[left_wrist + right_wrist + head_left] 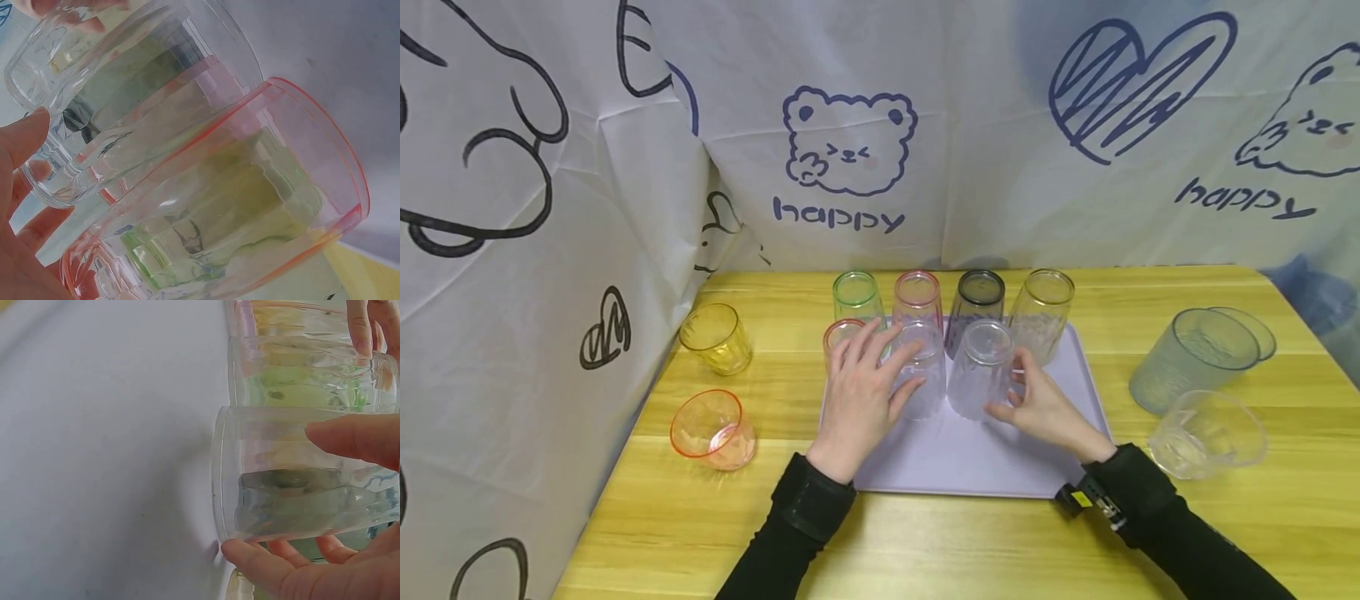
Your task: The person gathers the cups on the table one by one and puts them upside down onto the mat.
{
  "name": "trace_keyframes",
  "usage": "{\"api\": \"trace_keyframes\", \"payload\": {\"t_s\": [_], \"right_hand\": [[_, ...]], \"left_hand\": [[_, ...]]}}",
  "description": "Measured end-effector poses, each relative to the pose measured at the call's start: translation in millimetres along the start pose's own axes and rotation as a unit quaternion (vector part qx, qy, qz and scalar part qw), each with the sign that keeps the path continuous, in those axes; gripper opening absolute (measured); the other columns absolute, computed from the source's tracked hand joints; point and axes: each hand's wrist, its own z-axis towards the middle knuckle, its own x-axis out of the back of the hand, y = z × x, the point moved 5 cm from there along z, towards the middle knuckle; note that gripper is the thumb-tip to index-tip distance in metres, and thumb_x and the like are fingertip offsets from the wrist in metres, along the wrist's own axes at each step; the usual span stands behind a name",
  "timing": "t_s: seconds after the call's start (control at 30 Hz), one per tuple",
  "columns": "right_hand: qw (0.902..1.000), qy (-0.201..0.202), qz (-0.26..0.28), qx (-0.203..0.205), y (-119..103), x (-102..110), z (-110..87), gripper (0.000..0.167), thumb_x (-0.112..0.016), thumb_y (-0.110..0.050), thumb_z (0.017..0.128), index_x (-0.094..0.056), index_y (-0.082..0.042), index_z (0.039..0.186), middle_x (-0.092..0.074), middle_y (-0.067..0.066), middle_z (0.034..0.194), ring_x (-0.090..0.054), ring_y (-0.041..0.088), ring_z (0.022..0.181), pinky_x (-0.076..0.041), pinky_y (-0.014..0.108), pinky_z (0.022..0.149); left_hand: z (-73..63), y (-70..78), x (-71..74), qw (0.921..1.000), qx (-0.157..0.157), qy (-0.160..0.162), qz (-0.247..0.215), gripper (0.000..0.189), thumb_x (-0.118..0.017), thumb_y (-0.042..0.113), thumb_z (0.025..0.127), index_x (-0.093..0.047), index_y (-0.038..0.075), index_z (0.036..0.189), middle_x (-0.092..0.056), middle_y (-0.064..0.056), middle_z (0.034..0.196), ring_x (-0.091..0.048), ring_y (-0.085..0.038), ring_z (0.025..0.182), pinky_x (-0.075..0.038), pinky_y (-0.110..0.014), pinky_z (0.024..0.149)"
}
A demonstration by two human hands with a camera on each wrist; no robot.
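On the lavender tray point(970, 467), glasses stand upside down in two rows. My right hand point(1048, 408) holds the front right clear glass point(977, 379), with the thumb on one side and fingers on the other. Beside it stands another clear glass point(925, 400). My left hand point(861, 396) lies spread over this glass and a red-rimmed glass point(250, 181); its thumb touches the clear glass near the base. Behind them are the green-rimmed glass point(855, 292), pink-rimmed glass point(917, 292), dark glass point(979, 304) and yellow-rimmed glass point(1041, 325).
To the tray's left are a yellow glass point(718, 342) and an orange-red glass point(715, 433), both wide. Two grey-blue glasses point(1187, 358) and a clear glass point(1202, 437) stand to its right. A printed cloth point(985, 217) hangs behind the wooden table point(955, 550).
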Motion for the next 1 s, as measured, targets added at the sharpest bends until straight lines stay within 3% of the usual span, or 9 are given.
{"api": "trace_keyframes", "payload": {"t_s": [0.3, 0.77, 1.0], "right_hand": [[0.9996, 0.008, 0.007, 0.027, -2.5, 2.5, -6.1, 0.080, -0.075, -0.002, 0.084, -0.025, 0.007, 0.146, -0.039, 0.036, 0.144, -0.042, 0.054, 0.136, -0.040, 0.061, 0.113], [0.9930, 0.066, -0.017, 0.096, -21.3, 24.9, -28.9, 0.076, -0.074, 0.005, 0.083, -0.031, 0.010, 0.144, -0.048, 0.033, 0.139, -0.047, 0.050, 0.130, -0.044, 0.059, 0.109], [0.9912, 0.074, -0.036, 0.103, -28.7, 35.2, -39.8, 0.072, -0.074, 0.001, 0.086, -0.033, 0.006, 0.146, -0.048, 0.028, 0.140, -0.049, 0.045, 0.131, -0.045, 0.055, 0.108]], "left_hand": [[1.4, 0.2, -0.4, 0.9999, -0.005, 0.004, -0.014, 0.040, -0.074, 0.041, 0.090, -0.065, 0.028, 0.128, -0.058, -0.004, 0.143, -0.043, -0.029, 0.143, -0.035, -0.049, 0.112], [4.9, 2.1, 8.6, 0.9985, 0.005, -0.011, -0.054, 0.044, -0.071, 0.039, 0.093, -0.060, 0.023, 0.133, -0.052, -0.008, 0.149, -0.041, -0.032, 0.144, -0.032, -0.054, 0.115], [7.8, 7.0, 13.4, 0.9994, 0.004, -0.004, -0.035, 0.044, -0.069, 0.039, 0.094, -0.059, 0.024, 0.134, -0.054, -0.007, 0.146, -0.043, -0.031, 0.143, -0.031, -0.053, 0.115]]}}
